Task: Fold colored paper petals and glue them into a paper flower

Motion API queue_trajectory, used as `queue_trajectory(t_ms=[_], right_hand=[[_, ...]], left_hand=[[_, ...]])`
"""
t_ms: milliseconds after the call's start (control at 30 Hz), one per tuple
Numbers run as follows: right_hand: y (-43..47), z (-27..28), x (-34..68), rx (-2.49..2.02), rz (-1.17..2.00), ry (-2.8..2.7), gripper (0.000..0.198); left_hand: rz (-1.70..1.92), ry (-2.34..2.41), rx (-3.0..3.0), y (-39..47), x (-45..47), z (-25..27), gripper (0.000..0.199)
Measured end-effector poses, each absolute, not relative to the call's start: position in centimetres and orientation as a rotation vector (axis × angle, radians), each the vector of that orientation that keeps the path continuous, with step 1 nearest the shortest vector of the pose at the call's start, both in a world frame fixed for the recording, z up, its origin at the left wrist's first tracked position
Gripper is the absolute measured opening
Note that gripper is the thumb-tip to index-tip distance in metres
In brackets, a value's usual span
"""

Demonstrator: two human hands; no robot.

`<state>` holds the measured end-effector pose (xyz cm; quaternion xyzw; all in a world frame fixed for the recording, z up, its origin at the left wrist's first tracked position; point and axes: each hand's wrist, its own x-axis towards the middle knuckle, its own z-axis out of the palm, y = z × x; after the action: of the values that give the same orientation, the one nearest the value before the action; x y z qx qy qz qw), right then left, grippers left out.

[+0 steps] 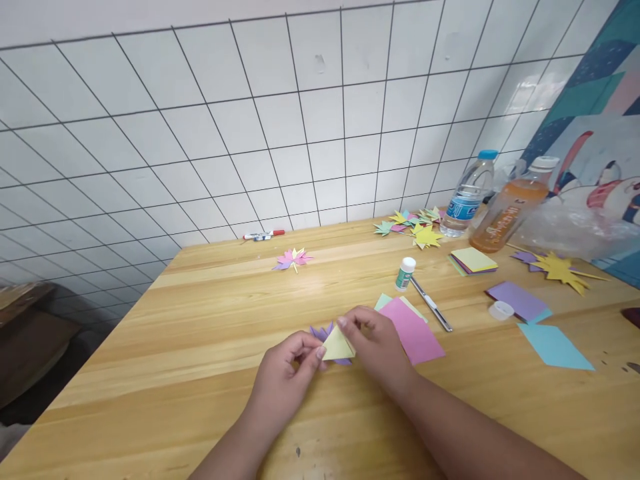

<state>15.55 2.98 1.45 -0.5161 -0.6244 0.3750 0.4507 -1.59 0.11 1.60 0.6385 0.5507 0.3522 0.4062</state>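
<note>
A pale yellow piece of paper, folded to a triangle, is pinched between my two hands near the front of the table. My left hand grips its left corner between thumb and fingers. At the upper right side, my right hand holds it with thumb and fingertips. Behind and below the triangle lies a purple folded paper piece, mostly covered. Just right of my right hand are a pink paper sheet and some light green paper partly under it.
Beyond my hands stand a glue stick and a utility knife. Paper leaves, a water bottle, an orange drink bottle and paper squares are at right. A pink paper leaf and markers lie near the wall.
</note>
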Motion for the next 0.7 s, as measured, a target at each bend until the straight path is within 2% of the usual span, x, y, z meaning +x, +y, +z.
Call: queue_trajectory(t_ms=[167, 300, 700], right_hand=[[3.4, 1.1, 15.9, -1.163, 1.149, -1.306, 0.035], [2.4, 1.0, 14.7, -1.086, 1.348, -1.399, 0.026], [2.7, 1.3, 15.0, -1.255, 1.206, -1.252, 0.028]], left_hand=[[1.037, 1.331, 1.281, 0.5, -1.4, 1.5, 0.028], [1.074, 1.306, 1.225, 0.5, -1.2, 1.3, 0.027], [1.007, 1.311, 1.381, 0.8, -1.9, 0.9, 0.025]])
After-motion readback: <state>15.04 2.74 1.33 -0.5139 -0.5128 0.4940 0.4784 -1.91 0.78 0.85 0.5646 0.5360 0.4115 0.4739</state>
